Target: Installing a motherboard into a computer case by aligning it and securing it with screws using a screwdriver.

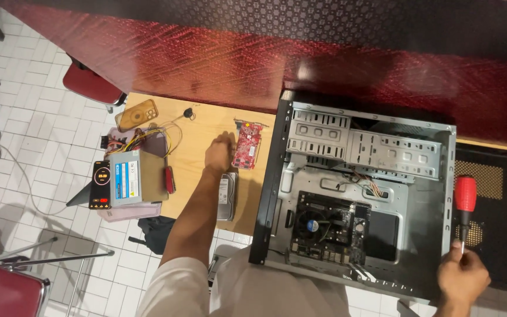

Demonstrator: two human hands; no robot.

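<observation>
White floor tiles spread out to the left, and a dark red patterned surface runs across the top behind your wooden table point(200, 132). Your left hand point(219, 154) reaches out over the table with its fingers curled in; it sits just beside a red circuit card point(247, 145) and right above a silver hard drive point(227, 196), and it seems to be touching the card's edge, though the view is too small to be sure. Your right hand point(462, 273) is at the lower right corner of the open computer case point(359, 194), its grip closed around the metal shaft of a screwdriver point(465, 202) whose red handle points up and away from you. The case lies on its side with the board and fan facing up. Further left on the table lie a grey power supply point(125, 178) with a bundle of coloured wires, a small black device with a lit display point(100, 185), and a phone in an amber case point(137, 114). Red chairs point(92, 82) stand on the tiles.
</observation>
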